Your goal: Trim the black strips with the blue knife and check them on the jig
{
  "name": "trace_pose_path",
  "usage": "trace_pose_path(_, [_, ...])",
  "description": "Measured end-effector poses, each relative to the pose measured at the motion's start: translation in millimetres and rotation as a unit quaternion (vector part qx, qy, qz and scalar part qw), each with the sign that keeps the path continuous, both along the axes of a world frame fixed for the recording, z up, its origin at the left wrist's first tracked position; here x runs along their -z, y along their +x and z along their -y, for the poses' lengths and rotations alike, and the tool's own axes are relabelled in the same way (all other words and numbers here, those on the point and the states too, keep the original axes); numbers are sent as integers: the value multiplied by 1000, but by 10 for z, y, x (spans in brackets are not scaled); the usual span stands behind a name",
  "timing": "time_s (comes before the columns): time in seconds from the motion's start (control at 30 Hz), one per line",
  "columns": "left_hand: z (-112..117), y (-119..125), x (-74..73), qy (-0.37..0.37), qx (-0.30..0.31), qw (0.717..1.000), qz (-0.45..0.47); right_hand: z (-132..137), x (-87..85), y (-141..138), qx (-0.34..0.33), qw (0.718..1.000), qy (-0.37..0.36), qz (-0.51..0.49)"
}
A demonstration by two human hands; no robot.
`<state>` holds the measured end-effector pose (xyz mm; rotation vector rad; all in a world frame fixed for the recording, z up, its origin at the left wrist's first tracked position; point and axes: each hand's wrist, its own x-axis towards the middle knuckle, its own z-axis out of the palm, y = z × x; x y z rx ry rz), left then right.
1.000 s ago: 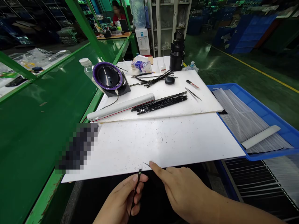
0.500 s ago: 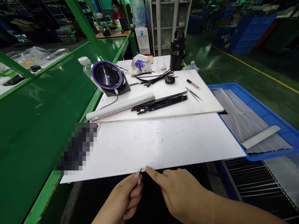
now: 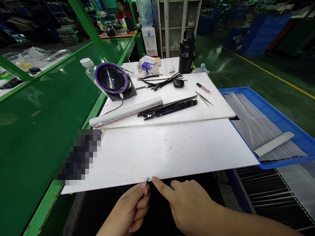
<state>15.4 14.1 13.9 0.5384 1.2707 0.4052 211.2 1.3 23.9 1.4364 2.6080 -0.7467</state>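
Note:
My left hand is closed in a pinch on a thin black strip, held upright just below the near edge of the white board. My right hand is beside it, index finger stretched out and its tip touching the top end of the strip; the other fingers are curled under, and a thin tool seems to lie under the finger but is hard to make out. Both hands hover over a dark gap in front of the board.
A bundle of black strips and a white bar lie on the upper board. Farther back stand a purple-rimmed round device, tweezers, a black bottle. A blue tray sits right. A person sits far behind.
Both hands dropped slightly toward me and closer together; the strip's top end now meets my right fingertip at the board's edge. The small pointed tip ahead of my right finger no longer shows.

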Motion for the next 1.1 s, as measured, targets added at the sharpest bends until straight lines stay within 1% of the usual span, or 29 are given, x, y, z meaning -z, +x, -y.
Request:
trace_pose_path(0.1, [-5,-4,2,-3,-13,1000,10,17,18,-10,1,1000,8,18])
trace_pose_path(0.17, [-2,-15,9,-8,-23,1000,11,32,43,14,10,1000,3,-11])
trace_pose_path(0.27, [6,-30,26,-10,-25,1000,11,47,75,67,27,996,-9,-81])
trace_pose_path(0.37, [9,-31,37,-4,-24,1000,10,52,83,92,37,994,-10,-104])
trace_pose_path(0.7, [3,-21,23,-3,-18,1000,10,18,25,63,18,996,-26,-83])
trace_pose_path(0.87, [4,-10,-3,4,-14,1000,5,3,-14,8,3,1000,-25,-19])
trace_pose_path(0.97, [13,-10,-55,-2,-16,1000,19,28,13,3,0,1000,-22,-3])
trace_pose_path(1.03, [38,-14,-94,-10,-20,999,31,52,44,40,5,999,-22,-34])
trace_pose_path(1.1, [82,-17,-137,-1,-35,999,32,64,52,110,16,994,-26,-101])
